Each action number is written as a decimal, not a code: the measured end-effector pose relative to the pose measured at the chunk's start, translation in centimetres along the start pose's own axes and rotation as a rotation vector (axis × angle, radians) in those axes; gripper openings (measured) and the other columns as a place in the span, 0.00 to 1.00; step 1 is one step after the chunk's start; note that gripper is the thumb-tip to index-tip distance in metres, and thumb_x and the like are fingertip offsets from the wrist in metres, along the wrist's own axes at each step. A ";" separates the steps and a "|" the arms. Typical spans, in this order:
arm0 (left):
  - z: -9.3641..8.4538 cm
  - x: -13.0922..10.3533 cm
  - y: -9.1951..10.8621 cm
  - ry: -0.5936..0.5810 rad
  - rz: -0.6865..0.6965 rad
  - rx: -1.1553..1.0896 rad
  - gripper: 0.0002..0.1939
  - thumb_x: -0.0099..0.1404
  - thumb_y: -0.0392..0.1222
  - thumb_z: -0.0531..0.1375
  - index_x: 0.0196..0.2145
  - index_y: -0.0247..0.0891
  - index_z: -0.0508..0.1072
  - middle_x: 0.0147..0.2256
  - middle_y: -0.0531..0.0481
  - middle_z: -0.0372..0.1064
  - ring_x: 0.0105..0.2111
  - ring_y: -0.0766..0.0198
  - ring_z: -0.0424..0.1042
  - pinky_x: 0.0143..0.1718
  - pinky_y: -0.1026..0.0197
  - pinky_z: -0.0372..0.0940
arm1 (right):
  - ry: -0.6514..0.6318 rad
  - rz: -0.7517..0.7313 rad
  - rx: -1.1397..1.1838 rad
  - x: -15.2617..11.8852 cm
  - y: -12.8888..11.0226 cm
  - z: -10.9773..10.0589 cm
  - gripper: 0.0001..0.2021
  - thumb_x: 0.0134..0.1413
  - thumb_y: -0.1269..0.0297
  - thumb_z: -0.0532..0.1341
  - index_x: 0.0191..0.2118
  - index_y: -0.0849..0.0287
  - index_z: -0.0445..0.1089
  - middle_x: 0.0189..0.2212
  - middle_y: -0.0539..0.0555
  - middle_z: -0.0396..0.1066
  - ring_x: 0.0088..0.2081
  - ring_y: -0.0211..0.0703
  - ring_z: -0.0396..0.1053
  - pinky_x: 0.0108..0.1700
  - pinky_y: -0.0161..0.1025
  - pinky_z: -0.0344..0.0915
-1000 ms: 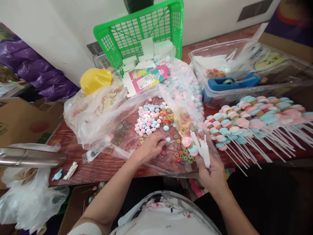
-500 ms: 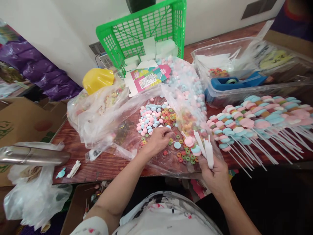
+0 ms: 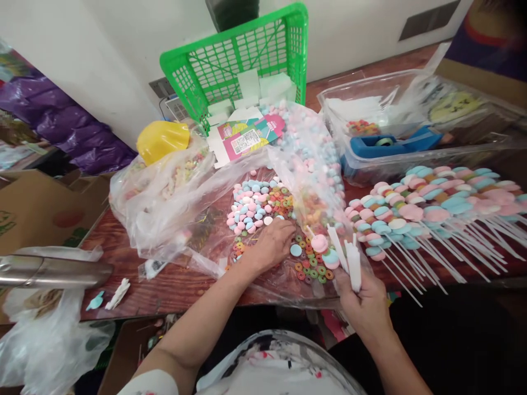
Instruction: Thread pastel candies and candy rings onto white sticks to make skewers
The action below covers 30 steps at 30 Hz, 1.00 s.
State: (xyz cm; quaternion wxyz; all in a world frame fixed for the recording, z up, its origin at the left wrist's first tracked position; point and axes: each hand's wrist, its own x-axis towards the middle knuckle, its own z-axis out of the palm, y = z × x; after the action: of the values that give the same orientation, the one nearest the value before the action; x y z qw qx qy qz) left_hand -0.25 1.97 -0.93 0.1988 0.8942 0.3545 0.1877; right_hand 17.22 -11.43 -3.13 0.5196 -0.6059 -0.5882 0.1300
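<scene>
My left hand (image 3: 275, 246) is low over the plastic sheet among the ring candies (image 3: 315, 264), fingers bent together and tips pointing down; whatever is in them is hidden. A bundle of white sticks (image 3: 353, 264) stands up out of my right hand (image 3: 364, 307), which is closed around it. At the front of that bundle, a stick carries a pink piece and a blue-and-pink candy piece (image 3: 330, 258). Beyond my left hand lies a pile of pink, blue and white candy pieces (image 3: 247, 206), with more ring candies (image 3: 282, 201) beside it.
Finished-looking candy skewers (image 3: 432, 208) lie stacked at right. Behind them a clear plastic bin (image 3: 411, 159) holds a blue tape dispenser (image 3: 395, 144). A green crate (image 3: 234, 49) stands at the back. Plastic bags of candy (image 3: 164, 192) and a steel flask (image 3: 53, 271) are at left.
My left hand has moved slightly down and nearer, its fingers turned lower toward the ring candies. The right hand keeps its grip on the sticks. The whole view has shifted a little.
</scene>
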 end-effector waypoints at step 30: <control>-0.9 -3.3 4.6 0.559 -0.270 -0.863 0.13 0.59 0.39 0.64 0.43 0.41 0.76 0.36 0.49 0.75 0.34 0.65 0.73 0.36 0.62 0.69 | -0.102 -0.167 -0.192 -0.7 -0.4 0.9 0.07 0.51 0.73 0.53 0.32 0.58 0.67 0.19 0.50 0.68 0.18 0.40 0.64 0.22 0.35 0.60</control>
State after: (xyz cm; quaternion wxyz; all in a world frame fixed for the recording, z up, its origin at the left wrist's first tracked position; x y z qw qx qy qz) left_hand -0.35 -3.23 1.44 0.4689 0.5935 0.3966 0.5203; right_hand 16.13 -11.75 -3.52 0.4378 -0.5943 -0.6720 0.0599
